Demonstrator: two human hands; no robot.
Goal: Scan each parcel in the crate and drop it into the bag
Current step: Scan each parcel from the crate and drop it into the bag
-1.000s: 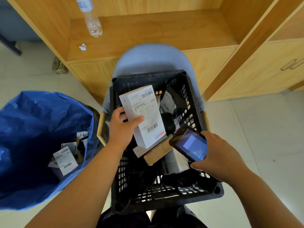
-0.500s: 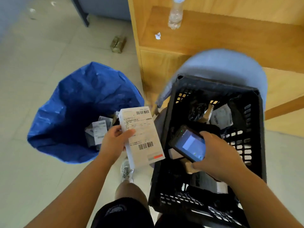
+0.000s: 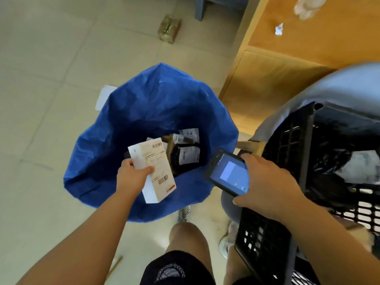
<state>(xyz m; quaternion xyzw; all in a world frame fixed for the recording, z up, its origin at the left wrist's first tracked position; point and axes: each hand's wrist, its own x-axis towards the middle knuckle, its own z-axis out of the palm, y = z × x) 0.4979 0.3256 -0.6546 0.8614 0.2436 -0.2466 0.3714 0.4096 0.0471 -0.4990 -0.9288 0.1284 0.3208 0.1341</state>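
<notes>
Holding a white box (image 3: 156, 167) over the blue bag (image 3: 144, 112), with a scanner (image 3: 230, 173) in our other hand.

From the head camera, we see our left hand (image 3: 131, 177) gripping the box by its side, with the thumb on the label. The box hangs tilted over the open mouth of the bag, and its barcodes face up at us. Down in the bag lie more parcels (image 3: 188, 157), some dark and some with white labels. Our right hand (image 3: 269, 186) is wrapped around the scanner, whose screen glows blue. It sits between the bag and the black crate (image 3: 304, 153). The crate rests on a grey chair (image 3: 339, 83) to our right, and we can see a white parcel (image 3: 359, 169) inside it. A wooden cabinet (image 3: 267, 79) stands behind the chair. A small brown packet (image 3: 169, 28) lies on the floor far past the bag.
</notes>
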